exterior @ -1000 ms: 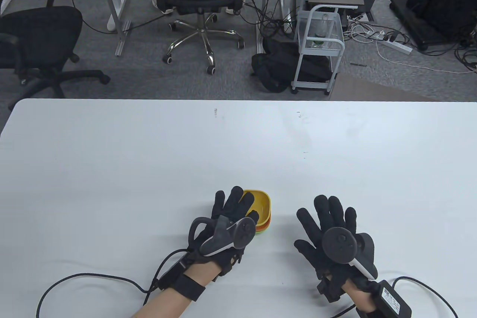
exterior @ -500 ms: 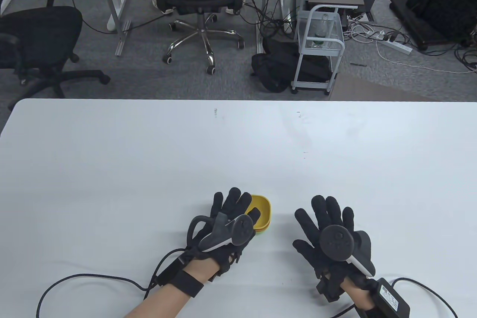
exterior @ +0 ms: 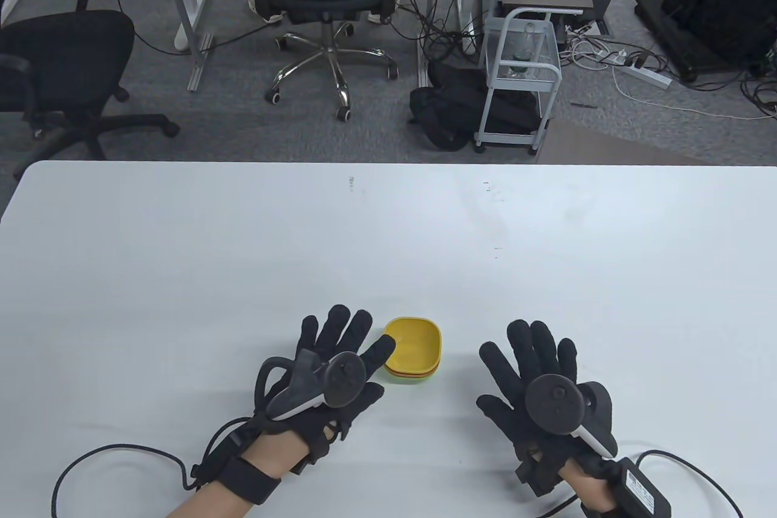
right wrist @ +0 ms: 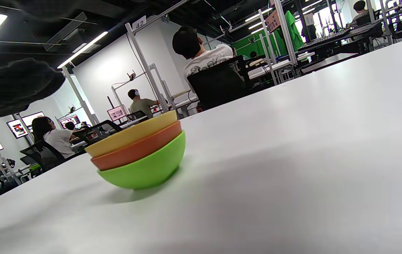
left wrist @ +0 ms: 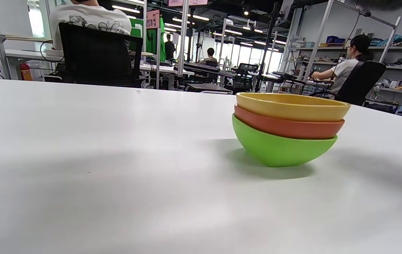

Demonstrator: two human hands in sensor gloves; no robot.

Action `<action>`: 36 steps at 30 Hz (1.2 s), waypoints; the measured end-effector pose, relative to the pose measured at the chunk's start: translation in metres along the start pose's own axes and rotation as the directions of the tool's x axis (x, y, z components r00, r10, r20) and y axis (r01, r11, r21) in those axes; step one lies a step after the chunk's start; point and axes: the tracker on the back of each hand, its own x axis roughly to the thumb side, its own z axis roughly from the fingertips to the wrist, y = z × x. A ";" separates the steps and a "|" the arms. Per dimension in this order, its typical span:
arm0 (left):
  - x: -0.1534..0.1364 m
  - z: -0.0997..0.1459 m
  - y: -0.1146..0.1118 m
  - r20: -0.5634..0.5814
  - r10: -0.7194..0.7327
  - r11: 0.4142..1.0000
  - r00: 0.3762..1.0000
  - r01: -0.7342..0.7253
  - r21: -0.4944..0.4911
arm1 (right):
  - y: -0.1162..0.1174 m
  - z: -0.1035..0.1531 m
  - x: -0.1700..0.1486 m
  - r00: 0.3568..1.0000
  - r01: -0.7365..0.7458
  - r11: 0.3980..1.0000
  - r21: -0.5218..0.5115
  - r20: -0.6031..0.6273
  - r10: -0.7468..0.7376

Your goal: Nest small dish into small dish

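Note:
A yellow small dish sits nested in an orange dish, which sits in a green dish; the stack stands on the white table. It also shows in the right wrist view. My left hand lies flat and open just left of the stack, fingers spread, not touching it. My right hand lies flat and open to the right of the stack, apart from it and empty.
Black cables trail from both wrists along the table's front edge. Beyond the far edge stand office chairs and a white cart.
My left hand has let go of the yellow dish and moved left and back, off the stack. The stack stays put. My right hand has hardly moved.

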 end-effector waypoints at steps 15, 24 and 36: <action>-0.023 0.020 -0.034 -0.010 0.004 0.995 1.000 -0.005 -0.095 | -0.005 0.004 0.001 0.999 0.013 1.000 -0.014 0.032 -0.013; -0.023 0.020 -0.033 -0.009 0.029 0.994 1.000 -0.029 -0.102 | 0.000 0.003 0.002 0.999 0.017 1.000 0.004 0.032 -0.018; -0.025 0.023 -0.029 -0.027 0.054 0.995 0.998 -0.056 -0.082 | 0.008 0.000 0.002 0.999 0.026 0.999 0.021 0.021 -0.026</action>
